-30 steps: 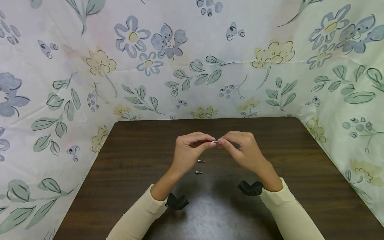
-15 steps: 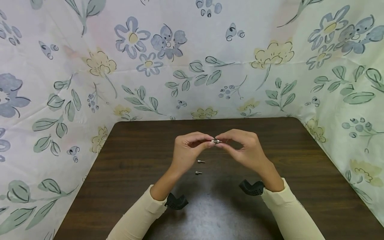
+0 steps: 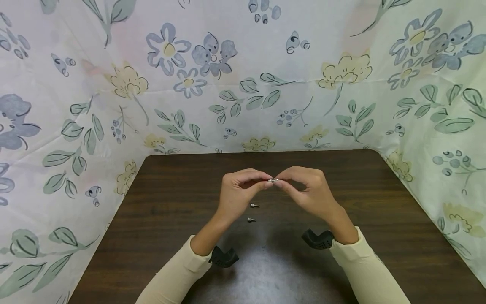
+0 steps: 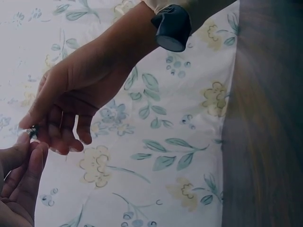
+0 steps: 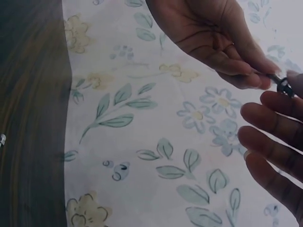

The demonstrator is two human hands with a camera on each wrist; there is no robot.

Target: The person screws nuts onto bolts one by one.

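Over the far middle of the table, both hands meet at a small silver screw (image 3: 273,180). My left hand (image 3: 239,192) pinches its left end between thumb and fingertips. From the other side, the thumb and forefinger of my right hand (image 3: 309,192) pinch its right end. The right wrist view shows a dark round part (image 5: 285,87) between the fingertips of both hands, with a short metal shank beside it; the fingertips partly hide it. Two more small screws (image 3: 255,205) (image 3: 252,220) lie on the table below the left hand, heads to the left.
The dark wood-grain table (image 3: 182,202) has a rounded far edge. A floral cloth (image 3: 235,84) hangs behind it and at both sides. Black wrist cameras (image 3: 224,256) (image 3: 317,239) sit under both wrists, at the cuffs of light sleeves.
The right fingers spread a little off the screw half a second ago, baring more of it, and have now closed in on it again. The left hand stays nearly still.
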